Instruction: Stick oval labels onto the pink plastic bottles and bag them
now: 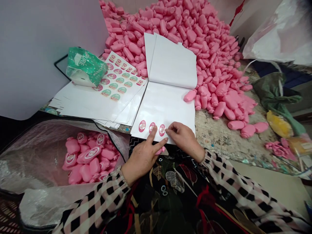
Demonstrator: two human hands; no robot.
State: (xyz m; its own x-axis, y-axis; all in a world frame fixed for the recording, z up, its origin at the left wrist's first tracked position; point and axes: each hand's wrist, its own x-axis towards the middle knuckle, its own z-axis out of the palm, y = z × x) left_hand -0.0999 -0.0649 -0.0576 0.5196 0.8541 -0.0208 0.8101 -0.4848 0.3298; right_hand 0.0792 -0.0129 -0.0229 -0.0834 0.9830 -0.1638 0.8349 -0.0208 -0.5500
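Dark floral clothing (170, 195) fills the near side, just below the sticker sheet (168, 100). Left hand (143, 154) at sheet's near edge: fingers spread, index over middle sticker (151, 127), likely keeping the sheet flat. Pink bottle (160, 150) pokes out beneath, mostly hidden; can't tell if that grip is clamped on it. Right hand (184, 138) at sheet's near right: fingertips close together at the right sticker (162, 130), probably placed to reach its edge; can't tell if clamped on it.

Left of sheet: printed label sheets (92, 104), green packet (85, 65) on top, maybe as a weight. Nearer left: clear bag (39, 156) with labelled bottles (91, 154). Behind and right: bottle pile (175, 19) crowding the tabletop (209, 130). One loose bottle (190, 96) overlaps sheet's right edge, partly in the way.
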